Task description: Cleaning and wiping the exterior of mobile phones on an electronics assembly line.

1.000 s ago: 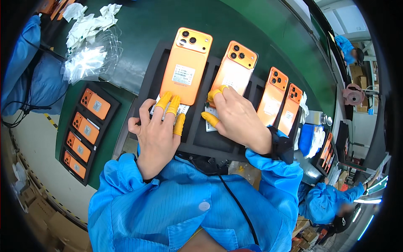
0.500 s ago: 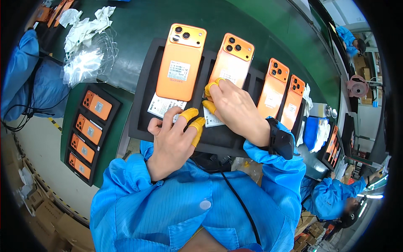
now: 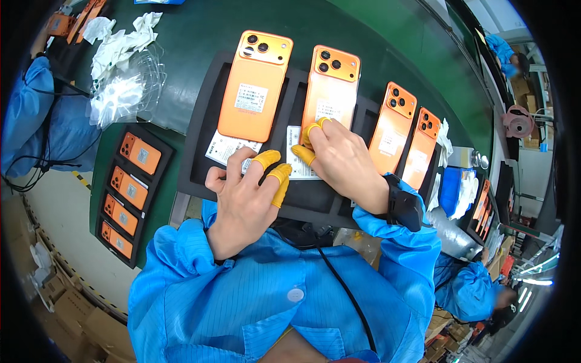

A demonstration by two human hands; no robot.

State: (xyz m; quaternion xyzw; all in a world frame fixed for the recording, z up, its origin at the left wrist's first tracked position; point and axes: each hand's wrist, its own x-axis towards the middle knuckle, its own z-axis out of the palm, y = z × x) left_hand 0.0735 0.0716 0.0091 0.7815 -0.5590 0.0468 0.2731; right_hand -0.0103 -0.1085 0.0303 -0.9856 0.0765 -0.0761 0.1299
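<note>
My right hand (image 3: 348,160), with yellow finger cots, pinches the lower end of an orange phone (image 3: 331,81) lying camera side up on a black foam tray (image 3: 209,91). A flat white printed piece (image 3: 301,169) shows below that phone, beside my right thumb. My left hand (image 3: 242,202) hovers over the tray's near edge, its fingers bent but apart, with nothing in them; two wear yellow cots. Nearest to it are another orange phone (image 3: 254,81) and a white printed piece (image 3: 227,148) partly under that phone. Two more orange phones (image 3: 390,124) (image 3: 422,145) lie on the right side.
At left, a second black tray (image 3: 139,199) holds several orange phones. Crumpled white cloths (image 3: 124,45) and clear plastic film (image 3: 130,91) lie on the green table (image 3: 193,27). A blue box (image 3: 454,190) stands at right. Other people in blue work nearby.
My right hand has turned the second phone slightly more upright and to the left, uncovering more of the white piece below. The tray has shifted slightly left in view, and my left hand slightly left.
</note>
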